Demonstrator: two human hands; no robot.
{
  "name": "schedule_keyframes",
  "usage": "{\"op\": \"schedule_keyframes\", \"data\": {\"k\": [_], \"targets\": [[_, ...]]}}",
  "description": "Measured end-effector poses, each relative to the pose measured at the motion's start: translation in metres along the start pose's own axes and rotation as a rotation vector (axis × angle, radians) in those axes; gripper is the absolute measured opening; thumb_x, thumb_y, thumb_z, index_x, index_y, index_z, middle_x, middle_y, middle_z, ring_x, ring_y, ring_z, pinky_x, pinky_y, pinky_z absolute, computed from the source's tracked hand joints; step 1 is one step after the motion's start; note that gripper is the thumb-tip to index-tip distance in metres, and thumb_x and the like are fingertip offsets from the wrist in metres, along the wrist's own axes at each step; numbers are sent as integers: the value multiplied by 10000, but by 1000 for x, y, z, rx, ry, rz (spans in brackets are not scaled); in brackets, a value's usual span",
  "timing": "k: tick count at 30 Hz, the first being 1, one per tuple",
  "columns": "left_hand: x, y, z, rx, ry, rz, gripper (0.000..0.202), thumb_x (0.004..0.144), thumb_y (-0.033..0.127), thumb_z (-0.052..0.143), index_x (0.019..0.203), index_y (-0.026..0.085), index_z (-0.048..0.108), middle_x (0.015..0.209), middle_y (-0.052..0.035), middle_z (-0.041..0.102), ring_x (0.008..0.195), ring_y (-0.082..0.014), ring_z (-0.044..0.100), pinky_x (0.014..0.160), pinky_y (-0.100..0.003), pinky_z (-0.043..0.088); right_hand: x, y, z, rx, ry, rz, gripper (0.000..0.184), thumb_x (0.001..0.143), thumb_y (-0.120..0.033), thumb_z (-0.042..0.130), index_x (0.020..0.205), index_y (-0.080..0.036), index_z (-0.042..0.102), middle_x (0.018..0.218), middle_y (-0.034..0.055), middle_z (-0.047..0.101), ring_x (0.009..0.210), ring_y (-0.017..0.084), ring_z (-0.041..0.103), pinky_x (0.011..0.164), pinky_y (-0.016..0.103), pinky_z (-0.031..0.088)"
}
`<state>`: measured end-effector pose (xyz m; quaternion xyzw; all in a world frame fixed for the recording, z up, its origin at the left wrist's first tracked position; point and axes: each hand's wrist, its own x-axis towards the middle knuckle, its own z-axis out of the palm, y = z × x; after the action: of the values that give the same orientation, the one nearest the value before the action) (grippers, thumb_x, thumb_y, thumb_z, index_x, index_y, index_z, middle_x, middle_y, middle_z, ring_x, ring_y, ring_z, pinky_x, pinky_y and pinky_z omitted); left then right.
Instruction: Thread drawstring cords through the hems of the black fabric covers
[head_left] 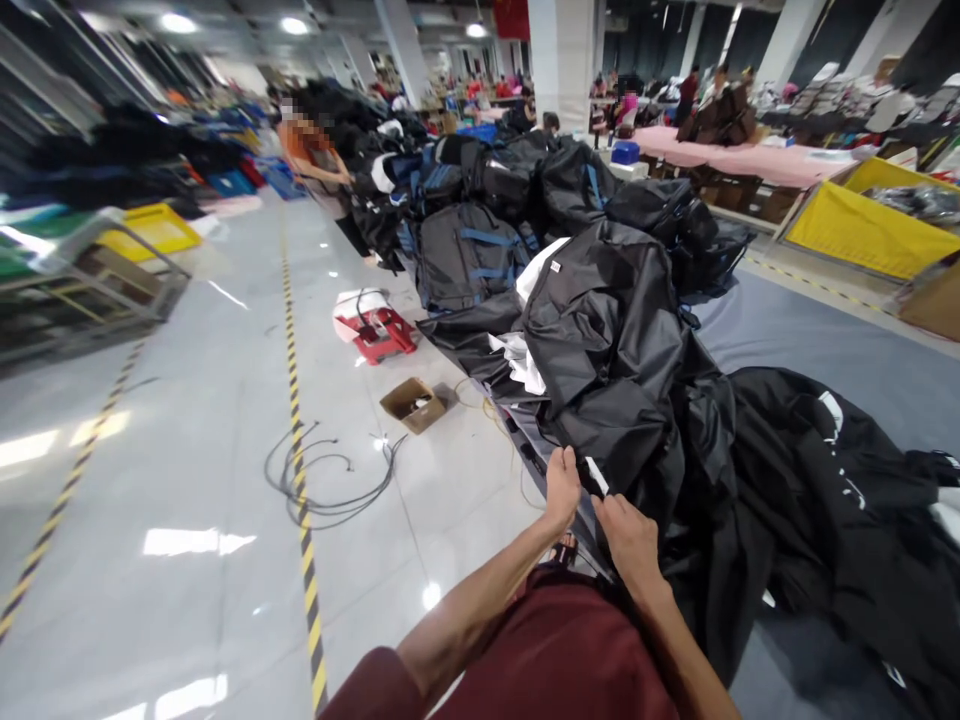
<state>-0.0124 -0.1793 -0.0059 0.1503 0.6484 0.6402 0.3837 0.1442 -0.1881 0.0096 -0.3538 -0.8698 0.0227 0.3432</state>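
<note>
Under both hands, crumpled glossy black fabric.

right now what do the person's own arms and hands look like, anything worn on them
Both forearms are bare: no long sleeves, no gloves on the left hand or the right hand, and no watch, ring or band visible. A dark red short sleeve covers the left upper arm, matching the dark red garment below.

Crumpled black fabric heaped on table
</note>
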Motion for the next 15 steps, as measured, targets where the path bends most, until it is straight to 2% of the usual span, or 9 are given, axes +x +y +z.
{"op": "schedule_keyframes", "data": {"k": [4, 6, 8, 12, 15], "targets": [[6, 10, -17, -24, -96, -85, 514, 846, 683, 781, 811, 222, 556, 745, -2, 610, 711, -187, 598, 690, -300, 489, -2, 14, -4, 184, -78, -27, 511, 1198, -370, 432, 726, -209, 546, 667, -21, 555, 562, 90, 504, 573, 276, 302], [19, 21, -24, -60, -147, -146, 557, 800, 730, 796, 855, 206, 616, 746, -17, 653, 652, -186, 615, 646, -306, 500, -1, 18, -6, 228, -90, -47, 526, 1201, -378, 419, 714, -212, 528, 662, -27, 541, 558, 88, 491, 584, 266, 323], [36, 32, -26, -136, -121, -181, 602, 767, 760, 808, 897, 193, 653, 749, -27, 681, 626, -181, 624, 627, -304, 506, 0, 19, -10, 246, -96, -70, 527, 1197, -383, 434, 704, -214, 517, 655, -31, 527, 555, 88, 480, 581, 265, 327], [56, 51, -16, -244, -33, -124, 576, 698, 677, 906, 836, 177, 656, 735, -22, 689, 675, -171, 638, 661, -281, 515, -11, 18, -20, 290, -141, -111, 495, 1186, -329, 465, 712, -213, 546, 666, -27, 533, 574, 91, 501, 580, 267, 331], [47, 55, 3, -266, -65, -76, 523, 709, 610, 928, 806, 174, 656, 730, -12, 675, 705, -166, 626, 674, -265, 503, -20, 19, -28, 303, -153, -89, 447, 1178, -292, 473, 757, -213, 602, 682, -19, 550, 582, 97, 519, 579, 270, 337]]}}
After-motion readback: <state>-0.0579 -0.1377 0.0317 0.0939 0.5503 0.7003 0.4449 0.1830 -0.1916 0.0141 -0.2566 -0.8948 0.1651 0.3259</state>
